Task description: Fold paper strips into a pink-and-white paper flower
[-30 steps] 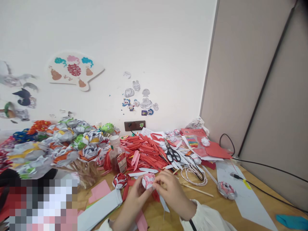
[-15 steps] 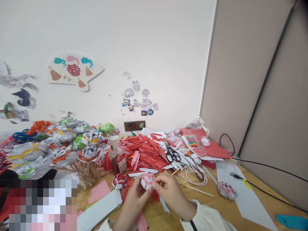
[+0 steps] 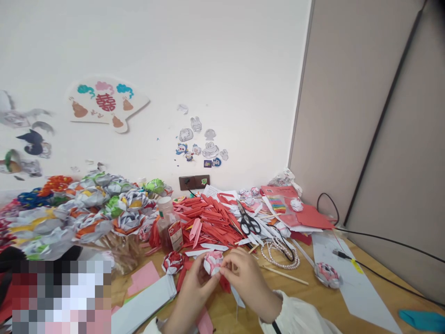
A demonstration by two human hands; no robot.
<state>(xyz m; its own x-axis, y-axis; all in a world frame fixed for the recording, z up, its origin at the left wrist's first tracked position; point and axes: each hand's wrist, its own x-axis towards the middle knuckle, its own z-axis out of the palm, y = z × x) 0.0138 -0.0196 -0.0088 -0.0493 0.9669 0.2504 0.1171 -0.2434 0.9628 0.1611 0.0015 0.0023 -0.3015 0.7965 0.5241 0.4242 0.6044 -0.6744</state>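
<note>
Between my hands, above the front of the table, is a small pink and white paper flower [image 3: 213, 262]. My left hand [image 3: 195, 283] is closed around its left side and underside. My right hand [image 3: 241, 272] pinches at the flower's right edge with thumb and forefinger. A thin stick hangs below the hands. To the left lies a red and white paper flower [image 3: 173, 262] on the table. Behind the hands spreads a heap of folded red paper strips [image 3: 212, 218], and red strips also lie beneath my hands.
Black scissors [image 3: 249, 222] rest on the heap, beside a glue bottle [image 3: 169, 227]. A pearl string [image 3: 281, 254] and a wooden stick [image 3: 285, 274] lie to the right. Many paper flowers on sticks [image 3: 93, 199] stand at left. A black cable [image 3: 389, 280] crosses the right side.
The pink and white flower has turned slightly in my fingers. Both hands stay in almost the same place.
</note>
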